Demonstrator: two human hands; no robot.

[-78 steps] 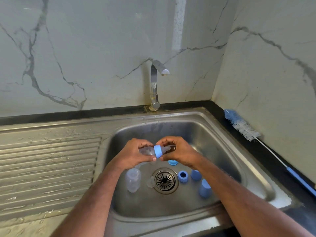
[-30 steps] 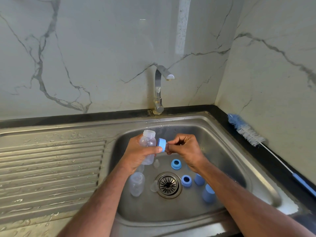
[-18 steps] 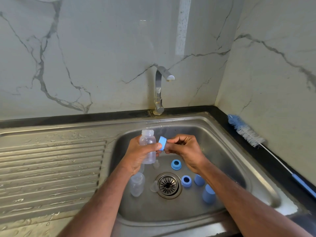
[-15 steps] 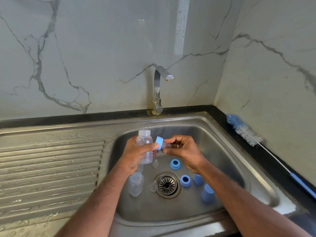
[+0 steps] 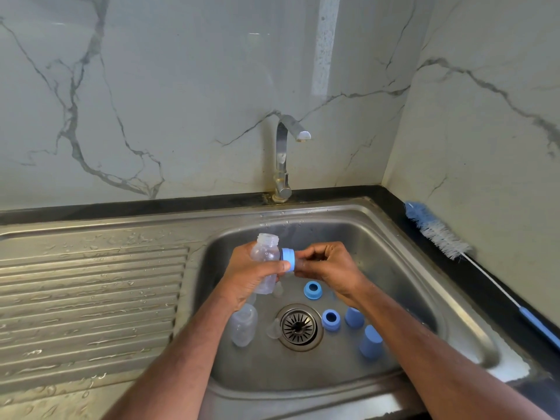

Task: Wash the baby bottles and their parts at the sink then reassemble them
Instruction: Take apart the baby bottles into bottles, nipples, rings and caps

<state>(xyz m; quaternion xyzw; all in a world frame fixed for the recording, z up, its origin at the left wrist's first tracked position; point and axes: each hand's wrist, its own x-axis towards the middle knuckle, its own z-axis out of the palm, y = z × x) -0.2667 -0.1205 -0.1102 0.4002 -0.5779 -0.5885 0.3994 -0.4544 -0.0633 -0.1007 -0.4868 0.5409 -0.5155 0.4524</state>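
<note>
A clear bottle (image 5: 266,262) is gripped by the left hand (image 5: 248,274); beside it, the blue collar (image 5: 288,259) is pinched by the right hand (image 5: 330,268) — wet, it could be dropped.

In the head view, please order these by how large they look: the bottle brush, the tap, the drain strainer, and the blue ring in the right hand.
1. Bottle brush, longest
2. Tap
3. Drain strainer
4. Blue ring, smallest, though partly covered by the right hand

Blues against steel and marble

Blue collar (image 5: 288,260), clear bottle (image 5: 265,262); blue caps (image 5: 371,346) on grey steel sink (image 5: 409,268); white grey-veined wall (image 5: 151,101); blue-and-white brush (image 5: 436,231).
</note>
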